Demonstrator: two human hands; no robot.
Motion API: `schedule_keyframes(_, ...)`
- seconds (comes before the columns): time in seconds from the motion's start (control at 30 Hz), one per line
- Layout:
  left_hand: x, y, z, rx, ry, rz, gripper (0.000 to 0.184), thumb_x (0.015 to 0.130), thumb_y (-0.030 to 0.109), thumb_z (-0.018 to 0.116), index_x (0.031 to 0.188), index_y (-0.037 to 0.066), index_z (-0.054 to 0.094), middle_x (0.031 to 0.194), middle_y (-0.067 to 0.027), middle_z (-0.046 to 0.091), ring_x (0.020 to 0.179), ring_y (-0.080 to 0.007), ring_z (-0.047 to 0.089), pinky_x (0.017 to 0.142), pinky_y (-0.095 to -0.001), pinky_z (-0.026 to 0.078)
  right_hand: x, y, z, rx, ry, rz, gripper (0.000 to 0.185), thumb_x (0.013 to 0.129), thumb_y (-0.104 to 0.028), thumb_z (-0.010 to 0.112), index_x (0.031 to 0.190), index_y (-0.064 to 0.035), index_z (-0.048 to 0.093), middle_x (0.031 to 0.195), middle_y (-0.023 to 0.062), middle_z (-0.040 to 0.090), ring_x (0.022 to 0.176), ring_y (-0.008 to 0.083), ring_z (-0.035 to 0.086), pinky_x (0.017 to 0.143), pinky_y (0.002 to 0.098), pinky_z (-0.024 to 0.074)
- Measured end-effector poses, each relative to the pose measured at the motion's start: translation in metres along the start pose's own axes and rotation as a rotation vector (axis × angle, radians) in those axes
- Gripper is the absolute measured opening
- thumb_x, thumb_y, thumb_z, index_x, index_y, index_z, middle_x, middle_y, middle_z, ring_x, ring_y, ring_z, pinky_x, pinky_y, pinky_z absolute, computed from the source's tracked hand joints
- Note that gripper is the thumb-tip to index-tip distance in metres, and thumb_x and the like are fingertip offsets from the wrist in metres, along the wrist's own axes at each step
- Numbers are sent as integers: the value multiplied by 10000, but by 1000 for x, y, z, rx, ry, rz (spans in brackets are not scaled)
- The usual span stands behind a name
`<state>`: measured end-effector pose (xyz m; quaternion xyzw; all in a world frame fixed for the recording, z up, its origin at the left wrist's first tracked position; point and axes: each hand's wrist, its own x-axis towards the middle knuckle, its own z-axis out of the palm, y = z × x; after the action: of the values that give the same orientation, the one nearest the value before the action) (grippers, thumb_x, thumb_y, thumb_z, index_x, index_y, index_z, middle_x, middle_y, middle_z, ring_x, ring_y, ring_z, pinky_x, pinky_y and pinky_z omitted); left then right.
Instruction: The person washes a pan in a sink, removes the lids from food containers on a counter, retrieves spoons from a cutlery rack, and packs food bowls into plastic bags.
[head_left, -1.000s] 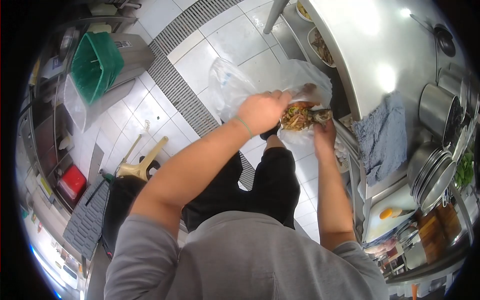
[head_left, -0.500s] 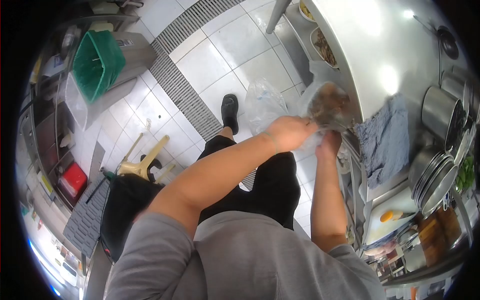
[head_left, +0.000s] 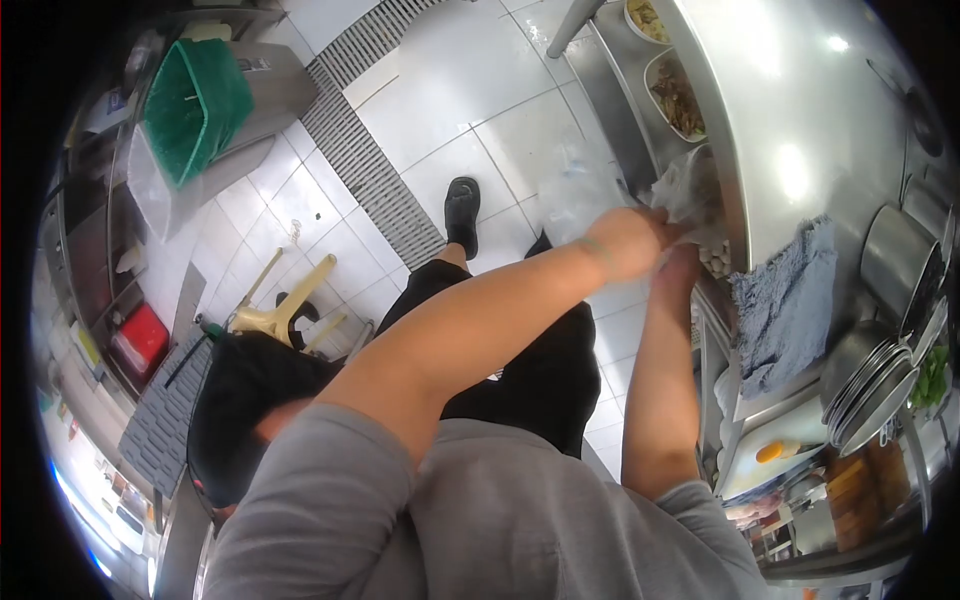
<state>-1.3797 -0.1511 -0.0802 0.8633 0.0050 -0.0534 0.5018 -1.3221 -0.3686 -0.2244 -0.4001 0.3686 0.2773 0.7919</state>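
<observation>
Near the shelf under the steel counter, a clear plastic bag with brownish contents is bunched up. My left hand reaches across from the left with its fingers closed on the bag's gathered part. Just below it, my right hand is also closed at the bag's neck; its fingertips are partly hidden. Another pale, see-through plastic bag shows blurred beyond my left hand, and I cannot tell what supports it. Small pale round items lie on the shelf beside my right hand.
On the lower shelf stand a dish of brown food and a bowl of yellowish food. A blue-grey cloth lies on the steel counter near stacked pans. Left are a green-lined bin and a yellow stool.
Both hands have moved right with the filled bag, which has gone from beside the counter edge to partly under it at the shelf. The view has shifted slightly.
</observation>
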Motion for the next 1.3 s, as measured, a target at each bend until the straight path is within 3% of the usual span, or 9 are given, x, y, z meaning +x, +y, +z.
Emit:
schedule_keyframes(0.07,-9,-18,-3,64,-31,-116,211,811,119,588,1010,90,651,1003,-142,606,963,-342,631,786,-469,525,-31,-4,12,-691,106,-233,378,925,-222,583,1230,1,579,1092,88,638,1030,221,619,911,320,497)
schedule_keyframes(0.3,-2,-55,-19,170,-292,-293,302,842,95,594,1137,96,663,1207,-154,586,1070,-327,637,862,-426,536,-68,-3,103,-449,433,-346,528,972,-301,576,1362,40,475,1304,119,577,1126,261,594,983,381,475)
schedule_keyframes(0.5,17,-38,-6,-5,261,-162,171,835,102,607,1003,102,640,1160,-118,593,1016,-322,632,796,-439,532,-43,-8,89,-386,205,-324,499,997,-311,530,1361,28,485,1325,112,571,1175,266,580,1011,399,475)
schedule_keyframes(0.7,20,-30,-7,-43,140,-273,303,869,260,634,1121,92,652,1195,-175,611,1033,-343,649,843,-446,536,-54,7,49,-407,34,-350,417,980,-251,543,1306,8,535,1240,104,600,1115,227,606,952,358,502)
schedule_keyframes(0.8,26,-30,5,-22,-347,-532,353,863,344,671,1073,61,681,1123,-175,674,999,-336,665,847,-446,532,-61,10,45,-268,-35,-250,378,975,-218,552,1279,7,549,1178,91,617,1043,210,631,904,328,518)
schedule_keyframes(0.9,29,-46,51,-273,102,-690,317,852,299,724,1019,30,713,907,-151,710,866,-276,679,764,-401,530,-39,-1,24,-591,51,-111,352,976,-204,544,1259,5,555,1148,85,625,1003,219,641,876,338,532)
schedule_keyframes(0.97,39,-47,42,-891,158,-824,286,823,265,746,927,3,696,858,-95,713,771,-187,672,724,-339,522,-4,-10,-27,-1426,-153,-680,335,969,-196,553,1245,-5,560,1139,95,628,1010,233,640,861,356,542)
schedule_keyframes(1.17,4,-36,27,-1323,264,-658,215,774,160,790,775,22,625,757,-33,635,681,-124,566,629,-320,481,-30,-13,54,-241,19,-307,301,936,-176,598,1179,1,593,1076,124,651,989,263,653,837,395,559)
schedule_keyframes(1.3,-15,-45,27,-968,167,-846,225,766,150,797,803,19,618,741,-40,625,673,-134,561,646,-321,481,-7,-16,55,-293,166,-296,309,930,-175,599,1177,10,592,1084,133,650,994,273,657,850,419,559)
